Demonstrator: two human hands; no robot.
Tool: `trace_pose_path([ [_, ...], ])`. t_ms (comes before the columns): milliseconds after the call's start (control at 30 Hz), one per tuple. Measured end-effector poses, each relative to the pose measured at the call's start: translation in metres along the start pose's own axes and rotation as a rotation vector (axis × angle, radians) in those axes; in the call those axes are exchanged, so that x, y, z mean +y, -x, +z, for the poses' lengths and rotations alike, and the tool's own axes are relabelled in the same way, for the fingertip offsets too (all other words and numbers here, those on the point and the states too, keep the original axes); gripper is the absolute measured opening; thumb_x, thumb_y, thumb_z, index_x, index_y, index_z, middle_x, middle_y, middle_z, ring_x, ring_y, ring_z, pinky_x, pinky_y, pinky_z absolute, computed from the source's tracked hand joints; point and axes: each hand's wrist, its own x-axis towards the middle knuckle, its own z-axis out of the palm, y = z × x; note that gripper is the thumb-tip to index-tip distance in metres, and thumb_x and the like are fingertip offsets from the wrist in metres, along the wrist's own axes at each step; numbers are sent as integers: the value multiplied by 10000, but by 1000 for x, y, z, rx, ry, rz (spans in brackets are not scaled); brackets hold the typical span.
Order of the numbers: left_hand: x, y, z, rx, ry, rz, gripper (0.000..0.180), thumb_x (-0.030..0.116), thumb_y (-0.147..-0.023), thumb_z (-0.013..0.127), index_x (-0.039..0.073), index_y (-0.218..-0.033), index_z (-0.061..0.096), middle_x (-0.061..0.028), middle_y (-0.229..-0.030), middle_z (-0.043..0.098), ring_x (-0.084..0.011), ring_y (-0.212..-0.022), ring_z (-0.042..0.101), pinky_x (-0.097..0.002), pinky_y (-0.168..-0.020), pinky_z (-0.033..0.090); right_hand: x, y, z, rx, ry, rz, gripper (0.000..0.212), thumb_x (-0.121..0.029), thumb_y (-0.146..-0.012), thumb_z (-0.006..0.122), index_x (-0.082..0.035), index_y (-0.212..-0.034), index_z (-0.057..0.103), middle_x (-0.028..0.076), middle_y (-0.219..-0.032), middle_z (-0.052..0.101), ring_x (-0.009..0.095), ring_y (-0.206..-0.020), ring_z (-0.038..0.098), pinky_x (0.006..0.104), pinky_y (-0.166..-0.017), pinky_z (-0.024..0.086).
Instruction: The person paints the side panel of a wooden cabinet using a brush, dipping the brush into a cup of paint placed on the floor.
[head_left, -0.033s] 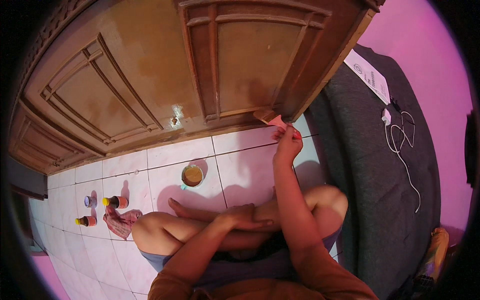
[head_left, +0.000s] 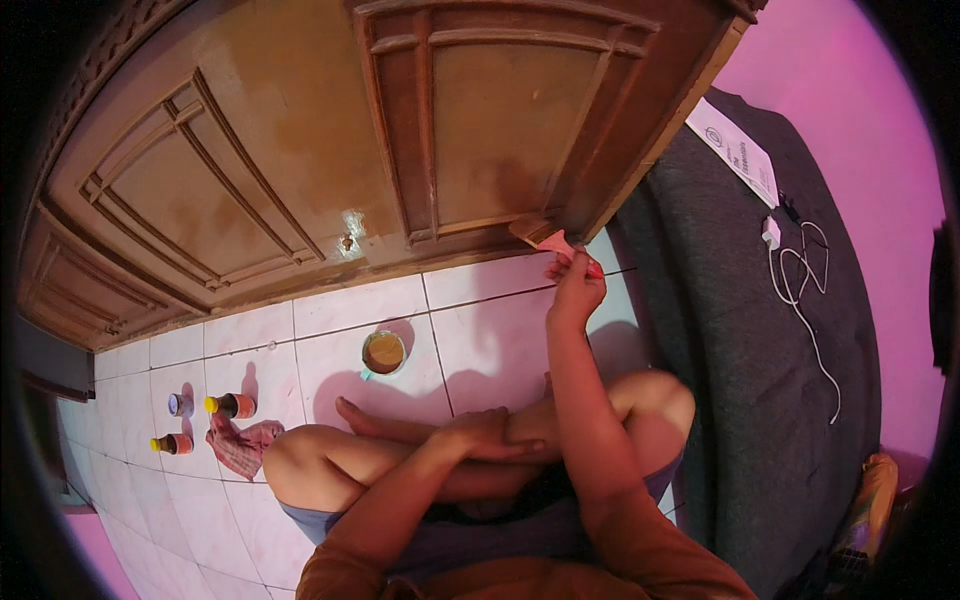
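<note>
My right hand (head_left: 577, 278) is closed on the pink-red handle of a flat paintbrush (head_left: 556, 243). The brush's bristles touch the lower right frame of the brown wooden cabinet (head_left: 515, 100), just below a raised panel. Open and relaxed, my left hand (head_left: 490, 436) lies across my crossed legs with its fingers stretched out, holding nothing. On the tiles in front of my legs stands a cup (head_left: 384, 352) with light brown liquid in it. A shiny wet-looking patch surrounds the small knob (head_left: 348, 242) of the cabinet.
At the left stand two dark bottles with yellow caps (head_left: 232, 405) and a small tin (head_left: 180, 404), beside a crumpled reddish cloth (head_left: 243, 446). A dark grey mattress (head_left: 740, 330) lies along the right, bearing a white printed sheet (head_left: 735, 155) and a white charger with cable (head_left: 772, 233).
</note>
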Motion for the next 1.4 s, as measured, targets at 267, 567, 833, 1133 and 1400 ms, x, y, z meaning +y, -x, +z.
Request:
trace_pose_path([
  [267, 5, 3, -7, -39, -8, -11, 1166, 855, -721, 483, -213, -1188, 476, -373, -1170, 573, -443, -1129, 581, -448, -964, 455, 2, 1, -1, 1, -65, -56, 218, -120, -933, 527, 50, -1058, 582, 92, -755, 611, 152, -558, 568, 287, -526, 507],
  [567, 8, 6, -7, -38, -19, -53, 1174, 856, -717, 481, -206, -1216, 461, -370, -1217, 549, -436, -1160, 565, -444, -989, 442, 0, 7, 0, -25, 34, -128, 209, -128, -934, 540, 34, -1058, 586, 77, -760, 614, 139, -575, 569, 269, -544, 492],
  [833, 3, 0, -4, -56, -9, -51, 1167, 854, -710, 496, -194, -1220, 464, -366, -1211, 555, -424, -1158, 570, -437, -976, 448, -4, 18, 0, -43, 130, -162, 175, -117, -938, 555, 11, -1052, 589, 70, -778, 611, 122, -596, 558, 261, -552, 494],
  [1133, -1, 3, -2, -22, 40, -39, 1204, 877, -685, 500, -199, -1225, 468, -369, -1215, 551, -430, -1162, 563, -440, -968, 451, -3, 23, -2, -100, 244, -244, 164, -126, -944, 569, 2, -1038, 609, 55, -836, 642, 97, -631, 563, 235, -564, 480],
  [1400, -4, 7, -3, -16, 81, -3, 1235, 895, -661, 497, -198, -1235, 466, -359, -1218, 557, -428, -1148, 573, -437, -970, 453, 6, 15, -2, -204, 388, -502, 157, -118, -952, 572, 9, -1028, 626, 52, -868, 652, 94, -663, 585, 234, -590, 497],
])
